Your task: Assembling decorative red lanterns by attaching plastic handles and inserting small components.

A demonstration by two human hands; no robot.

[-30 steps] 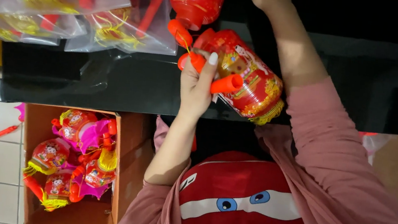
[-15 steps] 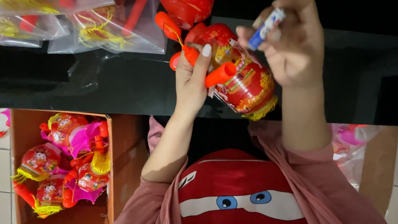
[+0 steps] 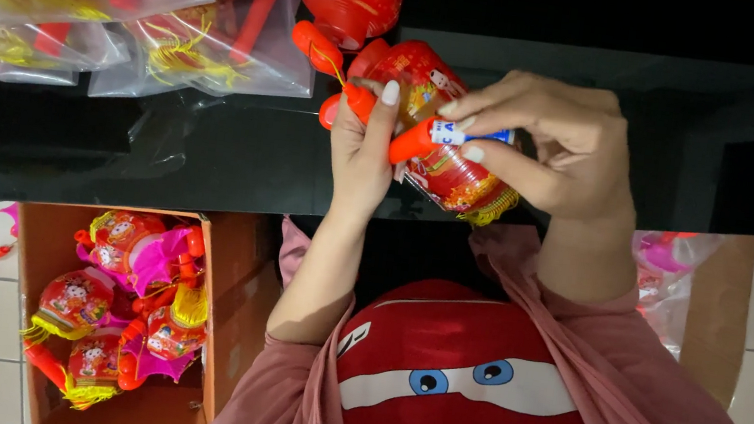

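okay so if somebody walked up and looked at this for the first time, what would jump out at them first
Probably the two hands at top centre: the left hand grips a red toy lantern by its orange handle, and the right hand pinches a small white-and-blue battery against that handle. Next, the cardboard box of similar lanterns at lower left.

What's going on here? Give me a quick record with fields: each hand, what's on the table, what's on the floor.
left hand: grips the orange handle of a red toy lantern
right hand: pinches a small white and blue tube against that handle
table: black, with clear bags of lanterns
floor: cardboard box holding more lanterns
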